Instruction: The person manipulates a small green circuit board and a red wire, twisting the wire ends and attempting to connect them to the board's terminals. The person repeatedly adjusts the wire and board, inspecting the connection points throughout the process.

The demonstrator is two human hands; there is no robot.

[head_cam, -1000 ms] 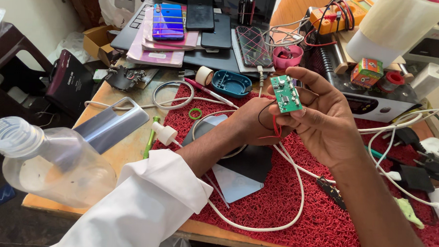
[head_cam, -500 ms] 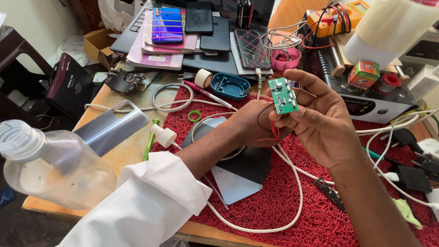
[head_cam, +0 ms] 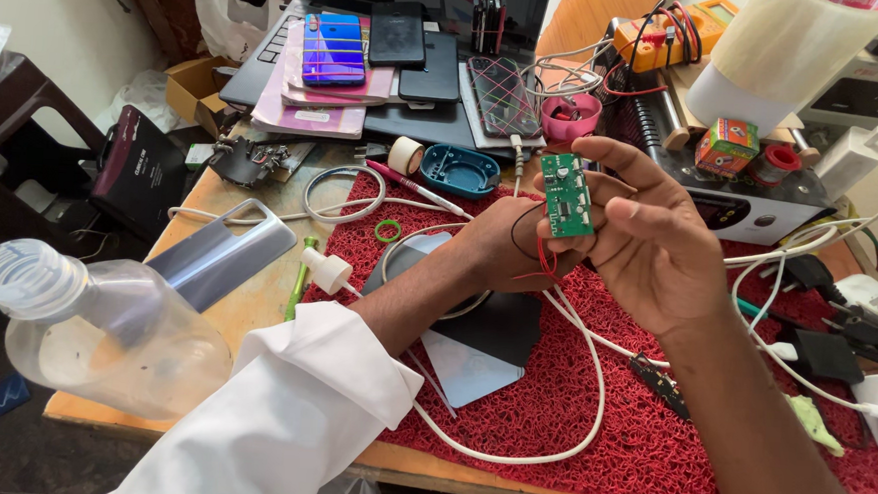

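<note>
Right hand (head_cam: pixel 659 249): pinches the green circuit board (head_cam: pixel 567 194) between thumb and fingers.
Left hand (head_cam: pixel 504 245): closed, gripping the board's lower edge from 8 o'clock.
Board: upright, above the red mat (head_cam: pixel 600 426).
Wires (head_cam: pixel 529 252): hang at 6 o'clock.

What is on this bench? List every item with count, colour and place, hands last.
small green circuit board: one, green, held up between both hands
clear plastic bottle: one, near left edge
silver phone back cover: one, left of red mat
red mesh mat: one, under the hands
white cable: one, looped on mat
blue oval shell: one, mat's far edge
tape roll: one, cream, beside shell
phones: several, stacked on laptop at rear
pink cup: one, rear centre
left hand: grips board from below
right hand: fingers pinch board
</note>
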